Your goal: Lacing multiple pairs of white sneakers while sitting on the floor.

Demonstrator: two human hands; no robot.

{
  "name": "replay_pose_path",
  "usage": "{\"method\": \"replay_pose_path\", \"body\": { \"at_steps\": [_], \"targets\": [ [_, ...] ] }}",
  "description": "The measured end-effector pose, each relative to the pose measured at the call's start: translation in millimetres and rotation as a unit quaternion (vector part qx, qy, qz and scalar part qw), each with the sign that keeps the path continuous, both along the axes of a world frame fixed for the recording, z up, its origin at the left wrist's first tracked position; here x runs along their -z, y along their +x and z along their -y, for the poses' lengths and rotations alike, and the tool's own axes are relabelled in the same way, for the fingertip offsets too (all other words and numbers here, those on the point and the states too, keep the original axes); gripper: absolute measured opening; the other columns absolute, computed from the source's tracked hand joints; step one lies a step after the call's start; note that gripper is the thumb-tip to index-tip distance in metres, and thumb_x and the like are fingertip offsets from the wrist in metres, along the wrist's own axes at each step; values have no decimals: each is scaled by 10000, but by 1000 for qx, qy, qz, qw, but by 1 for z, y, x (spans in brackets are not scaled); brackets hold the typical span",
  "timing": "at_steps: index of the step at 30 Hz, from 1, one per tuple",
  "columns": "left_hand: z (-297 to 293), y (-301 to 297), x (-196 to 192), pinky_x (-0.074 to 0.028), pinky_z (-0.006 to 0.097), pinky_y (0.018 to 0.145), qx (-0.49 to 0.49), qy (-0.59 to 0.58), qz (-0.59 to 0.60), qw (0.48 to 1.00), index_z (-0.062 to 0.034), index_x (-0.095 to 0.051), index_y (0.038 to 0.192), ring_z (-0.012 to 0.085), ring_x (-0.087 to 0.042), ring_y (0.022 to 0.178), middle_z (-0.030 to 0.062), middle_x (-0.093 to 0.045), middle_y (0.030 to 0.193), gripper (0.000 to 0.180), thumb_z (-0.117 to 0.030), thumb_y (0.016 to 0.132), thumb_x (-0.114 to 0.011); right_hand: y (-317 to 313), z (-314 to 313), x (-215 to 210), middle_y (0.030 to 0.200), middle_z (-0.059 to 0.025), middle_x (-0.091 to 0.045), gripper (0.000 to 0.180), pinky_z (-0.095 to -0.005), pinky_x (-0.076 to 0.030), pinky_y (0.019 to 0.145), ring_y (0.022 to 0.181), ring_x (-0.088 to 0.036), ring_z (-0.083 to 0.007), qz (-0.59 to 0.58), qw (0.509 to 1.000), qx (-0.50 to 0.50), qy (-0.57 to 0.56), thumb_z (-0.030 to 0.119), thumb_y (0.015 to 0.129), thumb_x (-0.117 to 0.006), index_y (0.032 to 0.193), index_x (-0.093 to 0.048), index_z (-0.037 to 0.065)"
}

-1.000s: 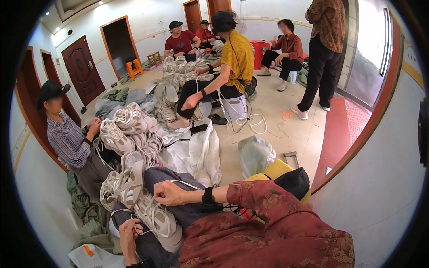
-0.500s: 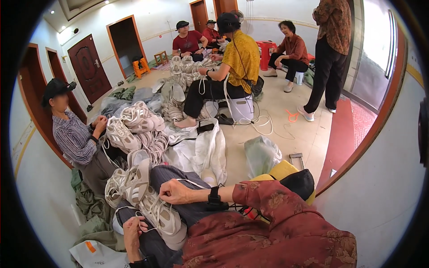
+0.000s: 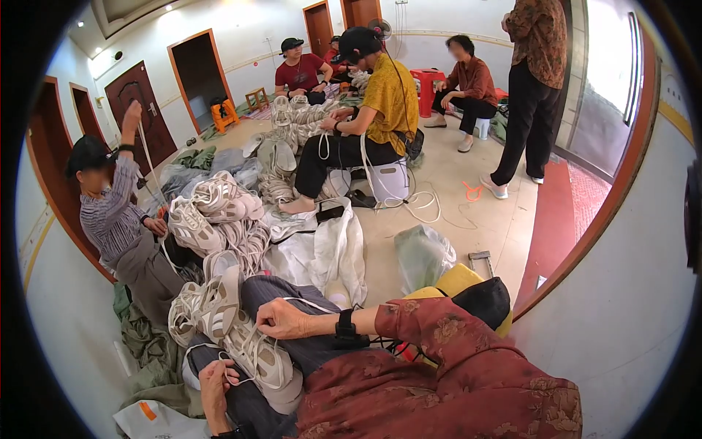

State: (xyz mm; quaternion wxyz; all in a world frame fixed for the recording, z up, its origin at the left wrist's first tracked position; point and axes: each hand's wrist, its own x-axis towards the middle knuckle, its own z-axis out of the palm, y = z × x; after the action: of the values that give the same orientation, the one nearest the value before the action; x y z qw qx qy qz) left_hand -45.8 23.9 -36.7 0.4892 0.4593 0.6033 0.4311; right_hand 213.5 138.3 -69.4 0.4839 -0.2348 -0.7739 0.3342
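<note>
At seven o'clock, on the lap (image 3: pixel 314 353), the shoe (image 3: pixel 275 369) looks light, pliable: hold its middle. At its one o'clock, the right hand (image 3: pixel 284 320) is curled closed, contents hidden; at nine, the left hand (image 3: pixel 216 382) pinches the limp lace (image 3: pixel 242 380).

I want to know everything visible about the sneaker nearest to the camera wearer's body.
The sneaker looks off-white and beige, with taupe panels, pale laces and a rounded end toward the body. Its material resembles fabric or suede. It lies on dark trousers, another sneaker just beyond. The left hand pinches a pale lace beside it.
</note>
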Motion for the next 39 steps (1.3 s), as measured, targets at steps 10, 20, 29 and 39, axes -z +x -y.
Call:
{"method": "replay_pose_path", "body": {
  "at_steps": [10, 20, 29, 39],
  "targets": [
    [2, 3, -3, -352, 142, 444, -4, -5, -8, 1000, -10, -659, 962, 42, -558, 520, 23, -659, 706, 264, -248, 967, -545, 0, -1, 3, 676, -129, -610, 121, -319, -441, 515, 543, -575, -217, -3, 1000, 0, 18, 85, 754, -643, 761, -651, -35],
    [0, -1, 1, -362, 139, 442, 3, 0, 2, 1000, -9, -654, 971, 55, -592, 539, 31, -667, 712, 269, -242, 979, -520, 1, -2, 2, 675, -121, -603, 104, -315, -435, 515, 542, -562, -208, 7, 1000, -5, 8, 70, 753, -636, 762, -647, -34],
    [1, 6, -3, -361, 143, 441, -10, 3, -19, 1000, 1, -657, 960, 47, -563, 521, 31, -658, 699, 276, -245, 970, -530, 0, -2, 2, 658, -121, -587, 103, -318, -429, 509, 532, -554, -205, -10, 1000, -4, 16, 65, 755, -639, 746, -630, -38],
    [0, -1, 2, -363, 145, 438, -11, -6, -10, 1000, -4, -653, 974, 51, -569, 518, 34, -659, 703, 265, -243, 970, -538, -2, 1, -2, 647, -164, -602, 120, -347, -453, 522, 548, -602, -264, -17, 1000, 2, 10, 81, 719, -631, 714, -642, -38]
  ]
}}
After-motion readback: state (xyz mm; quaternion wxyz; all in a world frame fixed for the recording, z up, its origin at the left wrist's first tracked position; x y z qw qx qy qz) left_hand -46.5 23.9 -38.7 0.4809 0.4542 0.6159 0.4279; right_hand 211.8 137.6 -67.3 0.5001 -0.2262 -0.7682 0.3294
